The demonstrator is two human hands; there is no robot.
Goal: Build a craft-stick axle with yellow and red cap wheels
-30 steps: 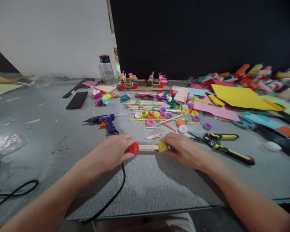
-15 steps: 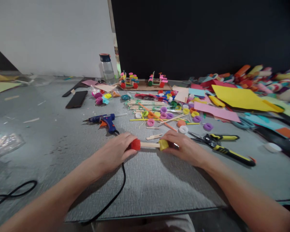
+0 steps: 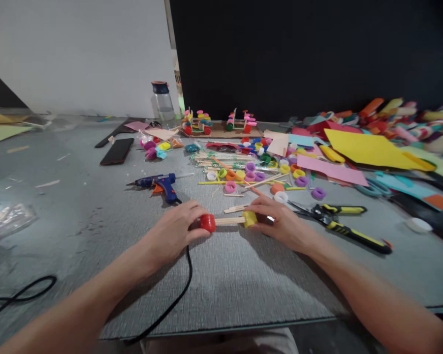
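Between my hands lies a short bundle of pale wooden sticks [image 3: 229, 221], joining a red bottle cap [image 3: 208, 223] on the left to a yellow bottle cap [image 3: 249, 219] on the right. My left hand [image 3: 179, 225] pinches the red cap between thumb and fingers. At the other end, the thumb and fingers of my right hand [image 3: 276, 220] close on the yellow cap. Several cut stick pieces [image 3: 236, 209] lie just behind the bundle. A blue glue gun [image 3: 165, 187] rests beyond my left hand, and yellow-black pliers [image 3: 332, 223] lie right of my right hand.
Loose bottle caps [image 3: 250, 167] and wooden sticks [image 3: 221, 160] spread across the table behind my hands. Coloured paper [image 3: 369, 150] and scissors [image 3: 375, 187] lie at the right. A phone [image 3: 117, 151], a water bottle [image 3: 163, 103] and small cap-wheeled models [image 3: 196, 124] stand farther back. A black cord [image 3: 177, 290] runs to the front edge.
The fingers of my left hand have shifted slightly back and left on the red cap, so more of it shows. My right hand stays on the yellow cap, nearly unmoved.
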